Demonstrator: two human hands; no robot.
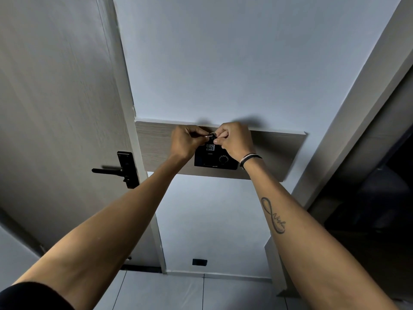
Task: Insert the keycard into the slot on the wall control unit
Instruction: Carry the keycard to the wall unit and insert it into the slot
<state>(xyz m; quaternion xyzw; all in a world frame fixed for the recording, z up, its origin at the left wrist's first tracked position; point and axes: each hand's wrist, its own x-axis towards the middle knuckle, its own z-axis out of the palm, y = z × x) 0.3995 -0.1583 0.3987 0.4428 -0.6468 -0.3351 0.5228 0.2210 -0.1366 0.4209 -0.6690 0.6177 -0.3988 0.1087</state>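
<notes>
Pinching a small metal key ring [211,134] between them, the left hand [186,142] and right hand [234,139] meet at the top edge of the black wall control unit [215,159]. The keycard [210,147], hanging just below their fingertips, seems partly seated; pressing it straight down likely comes next.
</notes>
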